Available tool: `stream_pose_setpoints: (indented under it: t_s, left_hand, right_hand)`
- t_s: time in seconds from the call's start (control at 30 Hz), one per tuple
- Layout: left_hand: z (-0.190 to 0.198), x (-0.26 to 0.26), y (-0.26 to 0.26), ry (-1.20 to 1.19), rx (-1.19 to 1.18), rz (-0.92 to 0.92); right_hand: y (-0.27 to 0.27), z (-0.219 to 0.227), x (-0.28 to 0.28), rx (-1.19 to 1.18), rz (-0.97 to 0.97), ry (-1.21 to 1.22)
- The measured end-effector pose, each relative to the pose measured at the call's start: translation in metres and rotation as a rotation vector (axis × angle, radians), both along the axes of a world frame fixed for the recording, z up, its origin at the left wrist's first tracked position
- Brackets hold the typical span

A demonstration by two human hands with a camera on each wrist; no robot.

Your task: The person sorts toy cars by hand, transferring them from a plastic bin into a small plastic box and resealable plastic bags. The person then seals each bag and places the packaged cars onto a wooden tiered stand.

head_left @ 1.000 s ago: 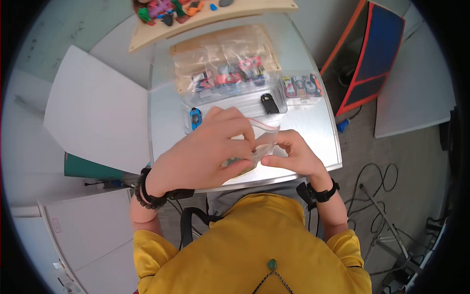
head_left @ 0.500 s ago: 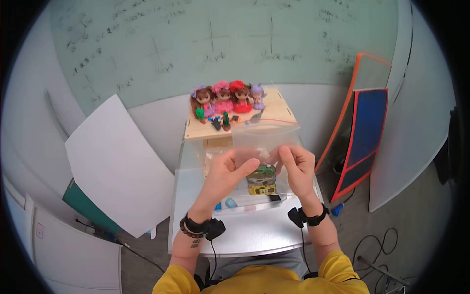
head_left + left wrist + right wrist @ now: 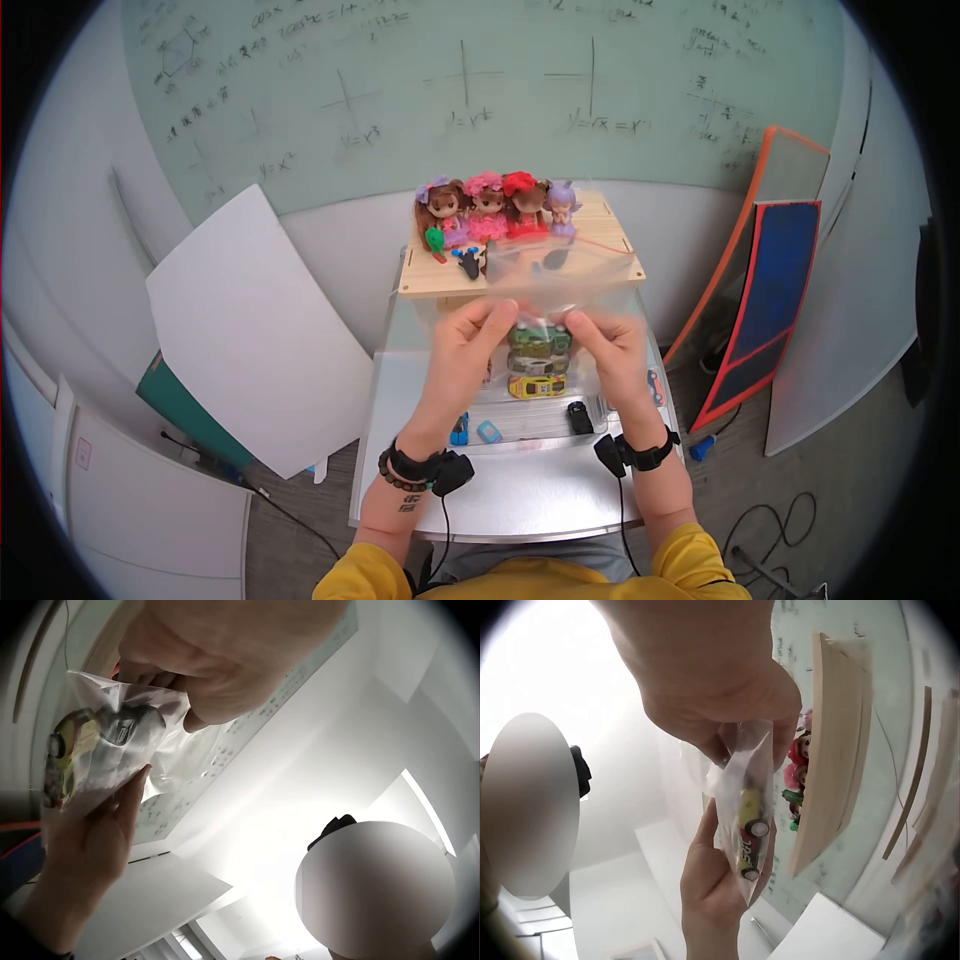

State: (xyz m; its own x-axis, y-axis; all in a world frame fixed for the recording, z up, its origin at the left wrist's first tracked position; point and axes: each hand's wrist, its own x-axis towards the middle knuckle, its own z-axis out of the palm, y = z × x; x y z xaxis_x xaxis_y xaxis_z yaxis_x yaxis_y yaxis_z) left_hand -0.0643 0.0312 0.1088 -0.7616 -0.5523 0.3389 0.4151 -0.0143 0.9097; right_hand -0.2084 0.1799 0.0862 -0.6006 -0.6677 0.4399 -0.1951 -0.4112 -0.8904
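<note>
A clear zip bag [image 3: 600,262] is held up above the table, its upper part in front of the wooden stand. Inside lie several toy cars, among them a green one [image 3: 540,337] and a yellow one [image 3: 537,387]. The left hand [image 3: 468,352] pinches the bag's left side between thumb and fingers; the right hand [image 3: 612,355] pinches its right side. In the right wrist view the yellow car [image 3: 751,814] shows through the plastic beneath the right hand [image 3: 720,690]. The left wrist view shows the bag [image 3: 112,761] between both hands.
Dolls [image 3: 487,205] and small figures stand on the wooden stand [image 3: 440,280] at the back. A blue car [image 3: 459,430], a light-blue item [image 3: 489,432] and a black car [image 3: 580,417] lie on the table [image 3: 530,490] behind its front edge. White panels flank the table.
From low over the table, the hands have raised the bag and now grip it at both sides. The head view has tilted up, bringing the dolls and the written board into sight.
</note>
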Motion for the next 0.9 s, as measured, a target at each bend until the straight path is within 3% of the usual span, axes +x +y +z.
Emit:
stream_pose_setpoints:
  t_s: [0.07,0.13,0.27,0.53,0.63,0.7,0.8,0.9]
  left_hand:
    - [-0.001,0.000,-0.004,-0.048,0.039,-0.014]
    - [-0.008,-0.003,-0.009,-0.130,-0.130,-0.008]
    - [-0.015,-0.006,-0.012,-0.197,-0.076,0.045]
    - [-0.006,-0.011,0.004,-0.016,0.100,-0.007]
    - [-0.008,-0.010,-0.001,-0.091,0.077,-0.057]
    - [-0.010,-0.011,-0.002,-0.060,0.052,-0.036]
    - [-0.016,-0.012,-0.004,-0.017,0.021,-0.017]
    - [-0.019,-0.012,-0.005,-0.012,-0.036,-0.012]
  right_hand:
    - [0.004,0.006,-0.001,-0.002,-0.030,0.009]
    - [0.006,0.009,-0.003,-0.004,-0.059,0.021]
    - [0.005,0.007,-0.008,0.017,-0.075,0.063]
    - [0.001,0.001,-0.008,-0.014,-0.135,0.021]
    - [0.000,0.002,-0.008,0.024,-0.076,-0.034]
    - [0.002,0.005,-0.006,0.002,0.074,-0.054]
    - [-0.007,0.013,0.002,-0.089,0.098,0.092]
    - [-0.003,0.019,0.005,-0.030,0.100,0.064]
